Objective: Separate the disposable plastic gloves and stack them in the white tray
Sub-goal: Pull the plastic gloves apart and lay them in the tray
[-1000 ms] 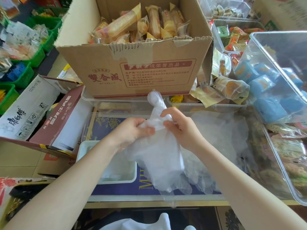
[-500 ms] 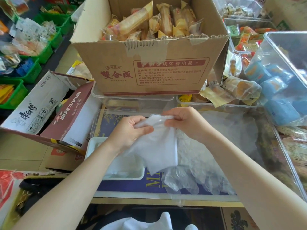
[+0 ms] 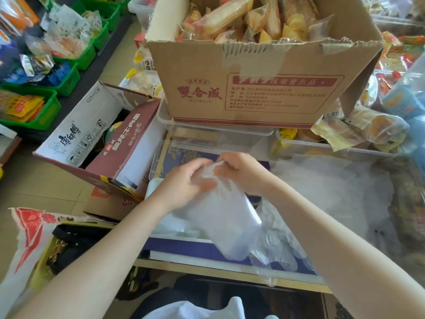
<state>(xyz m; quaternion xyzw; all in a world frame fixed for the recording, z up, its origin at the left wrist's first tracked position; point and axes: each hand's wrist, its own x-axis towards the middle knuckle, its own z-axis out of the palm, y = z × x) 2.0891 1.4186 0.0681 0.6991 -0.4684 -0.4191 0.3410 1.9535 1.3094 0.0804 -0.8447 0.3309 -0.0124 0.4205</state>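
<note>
At the far left, green bins point(image 3: 41, 116) of packets sit well apart from the work, and an open noodle carton point(image 3: 96, 134) stands just beside the white tray point(image 3: 153, 185), whose visible corner peeks out under the left wrist. The left hand point(image 3: 186, 183) pinches one side of a disposable glove point(image 3: 227, 222) at its bunched top, fingers curled onto the film; the right hand point(image 3: 241, 171) pinches the other side, the two close together above the tray. The glove hangs limp below them over the tray's right part. It looks almost weightless, thin, slippery and clingy, so layers likely stick together; rubbing the cuff edge between fingertips seems the surest way to part them. To the right, the loose pile of gloves point(image 3: 326, 192) lies in a clear bin point(image 3: 161, 157). The big cardboard box point(image 3: 253, 88) looms behind, limiting room forward, but the short path down to the tray appears unobstructed.
</note>
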